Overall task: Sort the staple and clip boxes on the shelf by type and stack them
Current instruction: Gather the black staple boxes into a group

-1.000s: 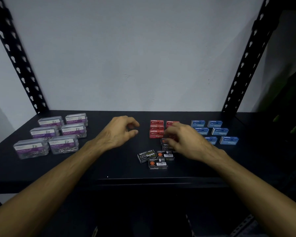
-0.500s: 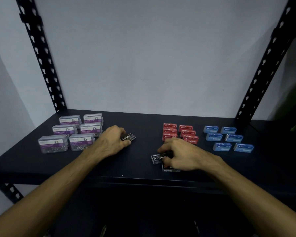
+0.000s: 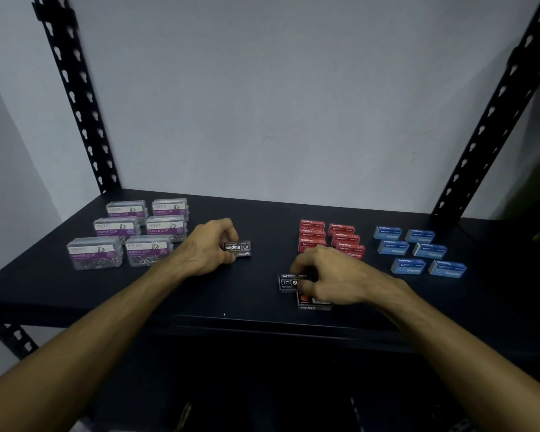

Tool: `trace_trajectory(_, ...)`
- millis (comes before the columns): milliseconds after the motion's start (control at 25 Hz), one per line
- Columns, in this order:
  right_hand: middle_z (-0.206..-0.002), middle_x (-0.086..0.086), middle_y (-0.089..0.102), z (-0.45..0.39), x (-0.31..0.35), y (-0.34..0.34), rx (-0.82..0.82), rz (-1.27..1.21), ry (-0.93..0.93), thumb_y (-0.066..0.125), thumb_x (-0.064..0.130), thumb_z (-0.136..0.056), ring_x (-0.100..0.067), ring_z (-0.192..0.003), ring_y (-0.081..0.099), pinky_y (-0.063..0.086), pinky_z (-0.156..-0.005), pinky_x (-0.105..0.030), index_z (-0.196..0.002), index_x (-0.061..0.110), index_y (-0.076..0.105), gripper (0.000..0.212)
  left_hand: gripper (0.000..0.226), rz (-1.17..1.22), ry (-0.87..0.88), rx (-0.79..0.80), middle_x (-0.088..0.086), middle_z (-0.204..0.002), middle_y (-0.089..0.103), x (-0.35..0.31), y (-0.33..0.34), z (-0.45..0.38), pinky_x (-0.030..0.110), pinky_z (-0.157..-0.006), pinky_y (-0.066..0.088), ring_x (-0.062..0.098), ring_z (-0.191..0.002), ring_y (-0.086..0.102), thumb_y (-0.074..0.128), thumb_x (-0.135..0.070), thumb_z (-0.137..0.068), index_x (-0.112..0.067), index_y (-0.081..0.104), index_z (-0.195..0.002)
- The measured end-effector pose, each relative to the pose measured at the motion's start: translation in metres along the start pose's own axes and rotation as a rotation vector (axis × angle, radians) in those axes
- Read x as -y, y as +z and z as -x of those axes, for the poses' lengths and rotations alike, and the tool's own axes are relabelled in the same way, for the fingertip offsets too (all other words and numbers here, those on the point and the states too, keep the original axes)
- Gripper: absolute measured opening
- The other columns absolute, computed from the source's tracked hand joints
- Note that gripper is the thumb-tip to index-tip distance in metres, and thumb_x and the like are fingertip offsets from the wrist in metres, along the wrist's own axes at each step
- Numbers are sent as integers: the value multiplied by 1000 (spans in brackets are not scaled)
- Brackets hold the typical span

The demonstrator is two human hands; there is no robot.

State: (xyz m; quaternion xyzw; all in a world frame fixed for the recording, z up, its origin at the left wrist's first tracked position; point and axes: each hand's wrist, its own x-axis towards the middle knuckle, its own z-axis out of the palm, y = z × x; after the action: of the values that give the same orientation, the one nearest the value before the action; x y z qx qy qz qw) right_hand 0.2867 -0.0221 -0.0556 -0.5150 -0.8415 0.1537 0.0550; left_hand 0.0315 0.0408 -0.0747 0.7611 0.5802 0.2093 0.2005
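Left hand and right hand each pinch 1 black staple box.

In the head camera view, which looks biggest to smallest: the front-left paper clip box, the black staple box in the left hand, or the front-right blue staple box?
1. Front-left paper clip box, clearly largest.
2. and 3. Front-right blue staple box and black staple box look alike; the left hand hides one end of the black one, so I won't rank them.

I read "KREATI" and "PAPER CLIP" on the clear clip boxes near the shelf's left edge. The black box reads "10 Staples", upside down. "Staples" also shows on the red boxes and blue boxes.
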Motion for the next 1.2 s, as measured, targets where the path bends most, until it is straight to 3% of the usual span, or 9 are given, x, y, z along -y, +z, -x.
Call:
trace_trajectory(200, -95, 9, 66, 0, 0, -3, 1, -92, 25, 66, 22, -91, -3, -83, 62, 47, -67, -17, -108, 20, 64, 17, 27, 51, 0, 16, -7, -83, 63, -1, 1, 1, 22, -60, 40, 5, -68, 57, 79, -11, -78, -23, 60, -92)
trace_trajectory(360, -96, 10, 63, -6, 1, 2, -88, -67, 22, 68, 21, -91, -3, -83, 59, 42, -67, -12, -111, 19, 64, 20, 22, 10, -20, 39, -7, -83, 64, -2, -2, 2, 21, -62, 42, 6, -71, 58, 79, -13, -79, -23, 64, -91)
trace_trajectory(520, -99, 7, 60, -13, 0, 15, -219, -1, 3, 67, 19, -89, -9, -89, 54, 44, -74, -23, -103, 20, 61, 16, 15, -20, -31, 42, -3, -83, 68, -1, -2, 3, 25, -66, 49, 11, -76, 63, 79, -18, -79, -24, 68, -87)
trace_trajectory(680, -102, 6, 62, -12, 0, 17, -237, -9, -2, 66, 19, -91, -7, -89, 53, 41, -73, -19, -108, 17, 64, 18, 12, 48, 5, 16, -4, -81, 69, -3, -8, 5, 25, -66, 48, 9, -71, 62, 80, -22, -79, -26, 70, -85)
trace_trajectory(840, -104, 6, 65, -11, -1, 18, -249, -38, 19, 66, 20, -91, -9, -90, 59, 47, -76, -21, -109, 17, 65, 18, 17, 63, 133, -14, -9, -79, 60, -8, -18, 6, 21, -65, 40, 4, -67, 53, 72, -23, -88, -27, 72, -104)
trace_trajectory(1040, -105, 3, 64, -16, -2, 26, -305, -51, 32, 64, 17, -91, -14, -96, 60, 48, -83, -27, -107, 18, 65, 16, 36, -160, 260, 167, -7, -100, 50, -13, -17, 6, 26, -91, 42, 2, -89, 49, 52, -23, -100, -30, 55, -135)
trace_trajectory(1200, -113, 2, 65, -17, -3, 25, -296, -67, 45, 66, 15, -90, -15, -104, 61, 50, -90, -28, -114, 17, 66, 24, 39, -81, 291, 93, -16, -107, 55, -13, -6, 8, 14, -79, 42, -3, -87, 53, 62, -20, -94, -31, 56, -131)
